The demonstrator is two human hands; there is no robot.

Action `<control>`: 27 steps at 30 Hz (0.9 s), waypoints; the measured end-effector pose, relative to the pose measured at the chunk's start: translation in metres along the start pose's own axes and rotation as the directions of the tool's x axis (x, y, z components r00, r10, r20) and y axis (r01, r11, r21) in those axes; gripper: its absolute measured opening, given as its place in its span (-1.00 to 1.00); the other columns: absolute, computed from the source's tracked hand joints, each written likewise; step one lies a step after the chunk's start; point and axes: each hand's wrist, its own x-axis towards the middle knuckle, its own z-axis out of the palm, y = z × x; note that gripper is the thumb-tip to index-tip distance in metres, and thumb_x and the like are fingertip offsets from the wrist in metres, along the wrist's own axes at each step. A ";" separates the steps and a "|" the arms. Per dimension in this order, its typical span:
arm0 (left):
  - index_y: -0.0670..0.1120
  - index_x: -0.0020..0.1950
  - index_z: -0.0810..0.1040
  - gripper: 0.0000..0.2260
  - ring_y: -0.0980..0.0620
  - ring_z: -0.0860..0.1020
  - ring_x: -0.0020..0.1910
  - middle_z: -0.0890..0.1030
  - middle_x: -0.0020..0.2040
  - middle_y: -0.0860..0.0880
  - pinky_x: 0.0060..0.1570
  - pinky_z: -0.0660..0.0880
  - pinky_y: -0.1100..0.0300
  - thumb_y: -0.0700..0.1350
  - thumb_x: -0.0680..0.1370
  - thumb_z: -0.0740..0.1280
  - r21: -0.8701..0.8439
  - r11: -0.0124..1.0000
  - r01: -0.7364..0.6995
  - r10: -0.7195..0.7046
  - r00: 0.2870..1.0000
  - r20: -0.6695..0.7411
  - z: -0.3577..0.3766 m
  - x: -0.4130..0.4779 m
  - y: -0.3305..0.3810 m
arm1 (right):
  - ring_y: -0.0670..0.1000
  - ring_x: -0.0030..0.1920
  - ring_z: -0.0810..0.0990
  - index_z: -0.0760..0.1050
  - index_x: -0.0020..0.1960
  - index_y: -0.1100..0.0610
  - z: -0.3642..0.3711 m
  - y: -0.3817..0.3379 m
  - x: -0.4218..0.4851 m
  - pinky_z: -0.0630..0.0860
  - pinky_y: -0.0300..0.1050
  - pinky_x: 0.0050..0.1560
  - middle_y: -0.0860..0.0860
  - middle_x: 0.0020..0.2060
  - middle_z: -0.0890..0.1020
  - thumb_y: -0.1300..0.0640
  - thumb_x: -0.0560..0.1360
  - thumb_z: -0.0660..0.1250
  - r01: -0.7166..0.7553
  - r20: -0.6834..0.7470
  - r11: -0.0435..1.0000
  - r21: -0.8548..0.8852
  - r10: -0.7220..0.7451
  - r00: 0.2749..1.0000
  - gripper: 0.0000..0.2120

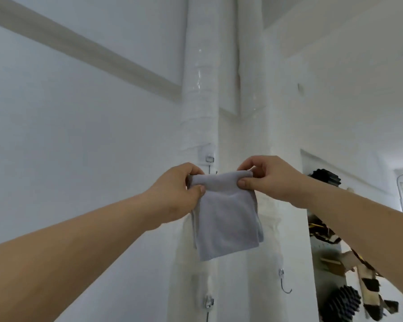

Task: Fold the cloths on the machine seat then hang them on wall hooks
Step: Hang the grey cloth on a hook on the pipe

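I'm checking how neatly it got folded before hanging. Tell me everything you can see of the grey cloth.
The grey cloth is pale grey, soft and matte, folded into a rectangle of several layers whose edges show at the sides. It hangs in front of the white pillar, its top rolled over. The left hand pinches the top left corner, the right hand the top right. The upper hook sits just above it; whether the cloth has caught on any hook is hidden.

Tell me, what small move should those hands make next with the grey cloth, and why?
Probably lower the cloth a little so its top fold catches the hook just behind it. The left hand and right hand pinch its top corners, it already hangs folded, and the hook sits right above the top edge.
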 end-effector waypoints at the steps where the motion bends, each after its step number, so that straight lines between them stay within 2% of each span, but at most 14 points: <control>1: 0.06 0.10 0.56 -0.91 -0.07 0.66 -0.11 0.61 0.01 -0.02 -0.08 0.65 -0.03 -0.10 0.62 0.33 0.016 1.000 -0.026 0.026 0.999 -0.032 0.003 0.017 0.003 | -0.08 -0.25 0.60 0.63 0.00 0.06 -0.004 0.003 0.016 0.54 -0.23 -0.21 0.20 -0.15 0.71 0.22 0.52 0.48 0.029 -0.045 1.000 0.004 -0.029 0.999 -0.90; 2: 0.04 0.11 0.55 -0.91 -0.04 0.63 -0.15 0.60 -0.01 -0.02 -0.14 0.63 0.03 -0.12 0.63 0.33 0.034 0.998 -0.052 0.054 0.996 -0.067 0.005 0.034 0.006 | -0.08 -0.28 0.58 0.63 -0.01 0.06 -0.007 0.006 0.033 0.51 -0.24 -0.27 0.20 -0.16 0.70 0.23 0.52 0.46 0.059 -0.087 0.998 0.008 -0.058 0.995 -0.90; 4: 0.03 0.14 0.54 -0.87 0.02 0.57 -0.23 0.58 -0.03 -0.02 -0.22 0.57 0.14 -0.15 0.63 0.33 0.068 0.993 -0.098 0.106 0.987 -0.122 0.008 0.064 0.012 | -0.15 -0.48 0.48 0.62 -0.01 0.06 -0.010 0.014 0.063 0.41 -0.29 -0.46 0.17 -0.27 0.64 0.28 0.53 0.43 0.110 -0.162 0.993 0.035 -0.103 0.982 -0.87; 6: 0.08 0.16 0.52 -0.82 0.00 0.56 -0.25 0.57 -0.04 -0.05 -0.22 0.59 0.13 -0.17 0.62 0.32 0.084 0.989 -0.123 0.135 0.979 -0.150 0.010 0.087 0.013 | -0.12 -0.57 0.45 0.63 0.05 0.08 -0.007 0.021 0.087 0.43 -0.22 -0.54 0.14 -0.27 0.60 0.33 0.55 0.38 0.150 -0.214 0.984 0.096 -0.126 0.969 -0.81; 8: 0.13 0.13 0.54 -0.78 0.00 0.56 -0.26 0.57 -0.05 -0.05 -0.23 0.60 0.11 -0.19 0.61 0.32 0.129 0.982 -0.137 0.158 0.972 -0.171 0.010 0.101 0.008 | 0.00 -0.50 0.57 0.64 0.06 0.08 0.002 0.029 0.103 0.58 -0.11 -0.48 0.17 -0.24 0.64 0.37 0.55 0.35 0.177 -0.233 0.976 0.125 -0.144 0.962 -0.77; 10: 0.15 0.08 0.57 -0.78 0.11 0.53 -0.30 0.59 -0.11 0.03 -0.28 0.53 0.23 -0.19 0.58 0.34 0.223 0.956 -0.191 0.235 0.953 -0.191 0.010 0.107 -0.002 | 0.15 -0.44 0.65 0.62 -0.03 0.12 0.013 0.040 0.112 0.68 0.06 -0.40 0.22 -0.27 0.66 0.41 0.52 0.30 0.227 -0.257 0.968 0.108 -0.193 0.947 -0.77; 12: 0.14 0.07 0.60 -0.79 0.23 0.51 -0.27 0.57 -0.13 0.15 -0.22 0.44 0.38 -0.18 0.57 0.37 0.352 0.891 -0.288 0.367 0.911 -0.186 0.015 0.106 -0.011 | 0.19 -0.43 0.67 0.57 -0.12 0.18 0.023 0.052 0.116 0.67 0.04 -0.40 0.29 -0.29 0.66 0.47 0.46 0.24 0.284 -0.303 0.957 0.054 -0.255 0.918 -0.77; 15: 0.13 0.07 0.63 -0.81 0.22 0.52 -0.18 0.54 -0.08 0.15 -0.14 0.51 0.25 -0.16 0.57 0.39 0.480 0.784 -0.393 0.515 0.844 -0.150 0.023 0.100 -0.028 | 0.16 -0.42 0.64 0.54 -0.20 0.14 0.033 0.071 0.115 0.61 0.00 -0.33 0.26 -0.31 0.68 0.49 0.41 0.23 0.321 -0.306 0.946 0.039 -0.295 0.905 -0.72; 18: 0.15 0.09 0.65 -0.82 0.13 0.56 -0.15 0.57 -0.06 0.14 -0.12 0.59 0.07 -0.12 0.56 0.39 0.504 0.765 -0.401 0.537 0.829 -0.156 0.025 0.095 -0.045 | 0.08 -0.38 0.56 0.57 -0.26 0.04 0.038 0.085 0.107 0.53 -0.04 -0.24 0.13 -0.30 0.70 0.42 0.44 0.34 0.311 -0.214 0.950 0.036 -0.296 0.931 -0.71; 21: 0.16 0.14 0.65 -0.81 0.13 0.57 -0.05 0.55 -0.02 0.15 -0.03 0.58 0.11 -0.09 0.59 0.36 0.478 0.790 -0.384 0.498 0.857 -0.134 0.025 0.091 -0.047 | 0.03 -0.27 0.58 0.64 -0.17 0.08 0.026 0.077 0.097 0.54 -0.09 -0.23 0.19 -0.22 0.72 0.29 0.50 0.43 0.205 -0.036 0.971 0.121 -0.202 0.979 -0.86; 22: 0.15 0.14 0.66 -0.81 0.16 0.56 -0.01 0.53 0.00 0.17 0.01 0.55 0.17 -0.10 0.59 0.37 0.466 0.798 -0.381 0.486 0.865 -0.124 0.023 0.091 -0.044 | 0.03 -0.20 0.62 0.68 -0.14 0.09 0.018 0.071 0.093 0.59 -0.13 -0.17 0.16 -0.17 0.73 0.24 0.51 0.43 0.145 0.016 0.980 0.138 -0.148 0.989 -0.90; 24: 0.13 0.08 0.70 -0.85 0.19 0.53 0.05 0.51 0.05 0.19 0.10 0.49 0.23 -0.07 0.61 0.35 0.442 0.821 -0.362 0.445 0.890 -0.099 0.020 0.090 -0.032 | 0.01 0.04 0.67 0.71 -0.05 0.08 0.005 0.059 0.085 0.62 -0.07 0.14 0.05 -0.05 0.74 0.05 0.54 0.43 0.073 0.085 0.993 0.097 -0.082 0.993 -0.87; 25: 0.10 0.00 0.71 -0.84 0.19 0.52 0.07 0.53 0.05 0.19 0.13 0.48 0.20 0.01 0.62 0.32 0.427 0.836 -0.345 0.414 0.907 -0.078 0.017 0.090 -0.023 | -0.02 0.11 0.66 0.71 0.00 0.04 0.000 0.053 0.082 0.59 -0.04 0.24 -0.02 -0.01 0.74 -0.07 0.54 0.43 0.078 0.108 0.995 0.056 -0.084 0.991 -0.80; 27: 0.07 -0.14 0.69 -0.61 0.15 0.53 0.03 0.57 -0.01 0.15 0.11 0.52 0.08 0.28 0.58 0.21 0.473 0.819 -0.324 0.376 0.926 -0.016 0.014 0.090 -0.007 | -0.10 0.11 0.67 0.65 0.15 -0.11 0.000 0.045 0.075 0.58 -0.07 0.26 -0.11 0.02 0.73 -0.19 0.50 0.44 0.133 0.156 0.991 -0.013 -0.130 0.979 -0.72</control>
